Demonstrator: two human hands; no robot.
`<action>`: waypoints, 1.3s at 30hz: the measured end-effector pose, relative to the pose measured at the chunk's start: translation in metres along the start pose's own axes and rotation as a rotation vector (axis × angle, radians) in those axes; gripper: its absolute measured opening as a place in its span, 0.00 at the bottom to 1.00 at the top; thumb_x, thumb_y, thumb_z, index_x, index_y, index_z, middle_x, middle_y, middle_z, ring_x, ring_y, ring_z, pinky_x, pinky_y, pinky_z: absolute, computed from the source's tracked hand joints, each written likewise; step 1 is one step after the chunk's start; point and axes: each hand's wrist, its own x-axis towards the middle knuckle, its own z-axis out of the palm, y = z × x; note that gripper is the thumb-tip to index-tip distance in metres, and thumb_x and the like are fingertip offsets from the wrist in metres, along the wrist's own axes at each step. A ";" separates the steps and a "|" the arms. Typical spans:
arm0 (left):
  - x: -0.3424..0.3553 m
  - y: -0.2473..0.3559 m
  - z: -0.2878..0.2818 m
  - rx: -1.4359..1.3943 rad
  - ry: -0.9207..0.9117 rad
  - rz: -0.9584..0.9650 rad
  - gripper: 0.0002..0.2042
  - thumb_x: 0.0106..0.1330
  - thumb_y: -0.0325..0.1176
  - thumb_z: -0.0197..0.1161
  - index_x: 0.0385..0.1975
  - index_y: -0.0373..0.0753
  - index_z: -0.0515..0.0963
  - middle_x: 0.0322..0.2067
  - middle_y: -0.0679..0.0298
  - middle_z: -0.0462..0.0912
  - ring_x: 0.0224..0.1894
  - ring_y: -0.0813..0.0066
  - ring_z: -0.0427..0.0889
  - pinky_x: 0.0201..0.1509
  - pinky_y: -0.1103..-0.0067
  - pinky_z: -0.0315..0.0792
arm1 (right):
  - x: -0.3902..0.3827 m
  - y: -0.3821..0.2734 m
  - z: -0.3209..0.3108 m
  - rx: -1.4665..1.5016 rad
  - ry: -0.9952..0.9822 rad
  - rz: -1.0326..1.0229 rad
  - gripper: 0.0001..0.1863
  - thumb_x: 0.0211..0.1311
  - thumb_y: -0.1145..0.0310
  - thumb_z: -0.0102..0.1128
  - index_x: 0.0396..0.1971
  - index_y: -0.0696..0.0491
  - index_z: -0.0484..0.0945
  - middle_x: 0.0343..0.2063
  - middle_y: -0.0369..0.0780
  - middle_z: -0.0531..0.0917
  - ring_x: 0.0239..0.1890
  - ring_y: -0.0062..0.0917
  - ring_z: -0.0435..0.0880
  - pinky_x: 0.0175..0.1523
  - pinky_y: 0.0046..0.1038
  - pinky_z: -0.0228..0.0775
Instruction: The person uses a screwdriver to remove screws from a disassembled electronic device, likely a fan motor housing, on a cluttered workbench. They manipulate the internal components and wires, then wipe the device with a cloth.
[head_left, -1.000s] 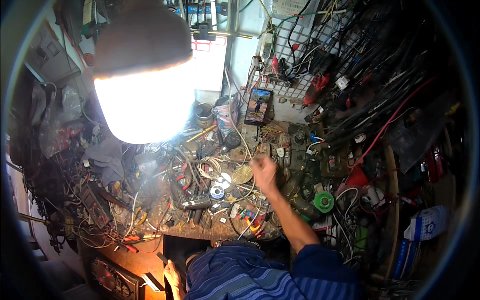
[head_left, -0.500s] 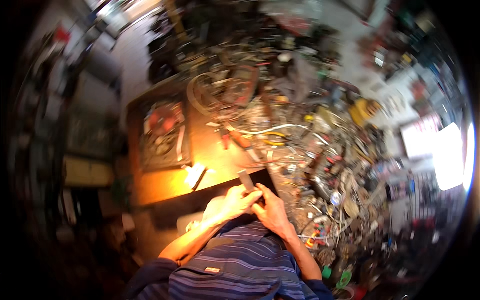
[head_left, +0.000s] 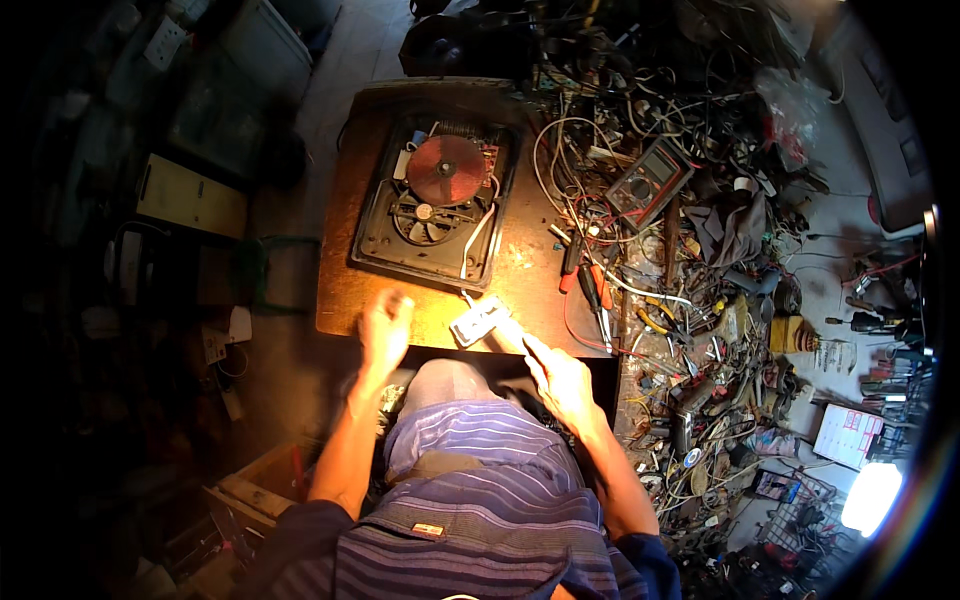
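My right hand (head_left: 560, 380) is closed on a flat pale strip (head_left: 512, 336), whose tip is beside a small white device (head_left: 478, 320) at the bench's front edge. My left hand (head_left: 385, 330) is curled closed near that edge, left of the device; what it holds, if anything, I cannot make out. Behind them an opened appliance (head_left: 375, 235) lies on the wooden bench (head_left: 340, 300), showing a red round coil (head_left: 445, 170), a fan (head_left: 425, 222) and a pale wire. Pliers and red-handled tools (head_left: 592, 285) lie right of it.
A multimeter (head_left: 650, 180) rests among dense tangled cables and parts (head_left: 700, 420) along the right. A lit lamp (head_left: 870, 500) glows at the far right. A wooden box (head_left: 255, 490) is at lower left, and a yellow panel (head_left: 190, 195) stands in shadow on the left.
My view has swung left from the cluttered worktop to the wooden bench. My hands, together half a second ago, are now apart, the strip remaining in my right hand.
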 end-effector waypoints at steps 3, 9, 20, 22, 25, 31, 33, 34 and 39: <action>0.057 0.005 -0.038 0.332 0.180 0.020 0.24 0.70 0.38 0.61 0.60 0.29 0.73 0.58 0.43 0.77 0.61 0.47 0.75 0.67 0.62 0.67 | 0.035 -0.001 0.004 -0.197 -0.008 -0.079 0.21 0.66 0.64 0.64 0.59 0.40 0.80 0.21 0.45 0.76 0.22 0.41 0.80 0.30 0.38 0.74; 0.137 -0.035 -0.065 -0.116 -0.228 -0.154 0.33 0.77 0.50 0.53 0.71 0.29 0.61 0.70 0.47 0.64 0.73 0.56 0.62 0.75 0.67 0.56 | 0.091 -0.003 -0.007 -0.271 -0.262 -0.034 0.25 0.65 0.71 0.59 0.62 0.37 0.77 0.27 0.46 0.78 0.25 0.42 0.82 0.34 0.40 0.77; 0.133 -0.039 -0.051 -0.362 -0.077 -0.387 0.35 0.77 0.53 0.51 0.71 0.28 0.60 0.72 0.50 0.62 0.74 0.62 0.59 0.77 0.72 0.52 | 0.127 0.012 -0.017 -0.421 -0.462 -0.220 0.29 0.62 0.72 0.60 0.65 0.40 0.75 0.27 0.45 0.79 0.20 0.38 0.81 0.25 0.38 0.75; 0.130 -0.040 -0.047 -0.377 -0.006 -0.363 0.34 0.77 0.52 0.51 0.68 0.25 0.65 0.68 0.49 0.69 0.71 0.61 0.65 0.75 0.73 0.56 | 0.128 0.018 -0.019 -0.446 -0.545 -0.187 0.30 0.62 0.72 0.59 0.66 0.41 0.74 0.27 0.45 0.79 0.21 0.37 0.81 0.24 0.37 0.75; 0.130 -0.052 -0.042 -0.354 0.035 -0.359 0.33 0.77 0.52 0.50 0.67 0.25 0.65 0.67 0.49 0.70 0.71 0.62 0.66 0.75 0.73 0.56 | 0.139 0.009 -0.029 -0.479 -0.629 -0.199 0.30 0.64 0.70 0.56 0.68 0.40 0.72 0.27 0.46 0.79 0.22 0.37 0.82 0.24 0.37 0.74; 0.130 -0.054 -0.043 -0.401 0.010 -0.419 0.37 0.76 0.53 0.54 0.74 0.29 0.56 0.75 0.51 0.56 0.77 0.63 0.52 0.79 0.70 0.46 | 0.151 -0.010 -0.046 -0.557 -0.718 -0.281 0.21 0.73 0.64 0.51 0.64 0.42 0.74 0.28 0.43 0.82 0.27 0.34 0.86 0.30 0.35 0.79; 0.129 -0.049 -0.040 -0.393 0.021 -0.415 0.37 0.76 0.53 0.54 0.74 0.30 0.55 0.75 0.51 0.55 0.78 0.63 0.51 0.79 0.69 0.45 | 0.154 -0.014 -0.039 -0.429 -0.765 -0.120 0.23 0.70 0.66 0.53 0.64 0.43 0.74 0.27 0.43 0.82 0.25 0.33 0.85 0.28 0.35 0.78; 0.130 -0.048 -0.039 -0.389 0.027 -0.414 0.37 0.76 0.53 0.54 0.74 0.30 0.55 0.75 0.52 0.55 0.78 0.63 0.51 0.79 0.69 0.45 | 0.155 -0.014 -0.036 -0.364 -0.787 -0.039 0.24 0.69 0.67 0.54 0.65 0.44 0.74 0.26 0.42 0.82 0.25 0.33 0.85 0.28 0.35 0.78; 0.130 -0.063 -0.037 -0.409 0.051 -0.414 0.37 0.77 0.52 0.53 0.74 0.30 0.55 0.76 0.51 0.54 0.78 0.62 0.51 0.80 0.69 0.45 | 0.149 -0.004 -0.027 -0.486 -0.586 -0.402 0.27 0.67 0.60 0.56 0.66 0.47 0.73 0.27 0.45 0.82 0.24 0.35 0.84 0.27 0.35 0.77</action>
